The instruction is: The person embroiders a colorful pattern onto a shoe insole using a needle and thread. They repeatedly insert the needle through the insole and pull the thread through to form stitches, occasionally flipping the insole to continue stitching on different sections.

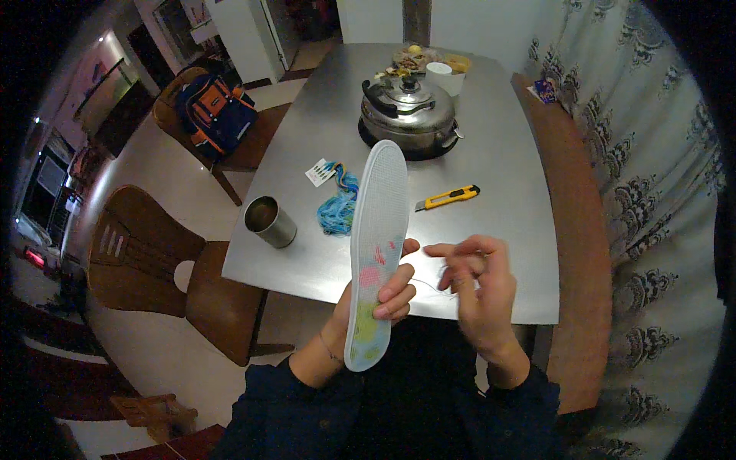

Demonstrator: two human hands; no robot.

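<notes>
My left hand [394,293] grips a white mesh embroidery insole [379,195], held upright above the near table edge. Pink, red, yellow-green and pale blue stitching covers part of its lower half. To the right of the insole is my right hand [486,287], slightly blurred, its fingers bent. A thin dark thread [425,283] runs from near the insole toward these fingers; whether they pinch it or a needle is unclear. Behind the insole lies a skein of blue, multicoloured embroidery thread [338,211] with a white paper tag [319,172], partly hidden.
On the grey table [489,155] lie a yellow utility knife [448,198], blade showing, and a metal cup [270,223]. Farther back stand a lidded steel pot [409,115], a white container [445,77] and bagged food [414,57]. Wooden chairs [215,287] flank the left, one bearing a backpack [215,112].
</notes>
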